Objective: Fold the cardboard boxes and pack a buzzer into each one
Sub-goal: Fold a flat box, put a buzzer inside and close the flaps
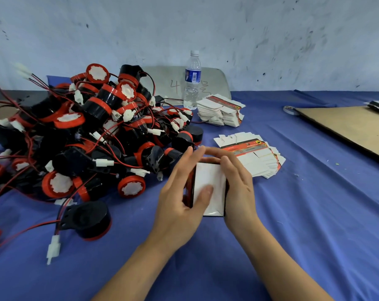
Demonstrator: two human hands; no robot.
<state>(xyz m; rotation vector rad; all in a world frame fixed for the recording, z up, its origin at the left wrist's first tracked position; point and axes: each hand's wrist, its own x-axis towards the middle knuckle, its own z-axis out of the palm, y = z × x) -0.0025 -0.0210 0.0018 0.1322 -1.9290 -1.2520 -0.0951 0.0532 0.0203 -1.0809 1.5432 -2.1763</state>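
Left hand [177, 198] and right hand [238, 183] curled round a smooth white cardboard box [208, 174], rectangular, thumb on its flat face

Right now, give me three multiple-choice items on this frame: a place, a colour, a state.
1. Where does the water bottle stand? A on the floor; B beside the far stack of flat boxes; C in a crate.
2. The table cloth is: A green; B blue; C grey.
3. The box is: A lying untouched; B held by one hand; C gripped by left hand and right hand.
Answers: B, it stands by that stack; B, the table cloth shows blue; C, both hands grip it.
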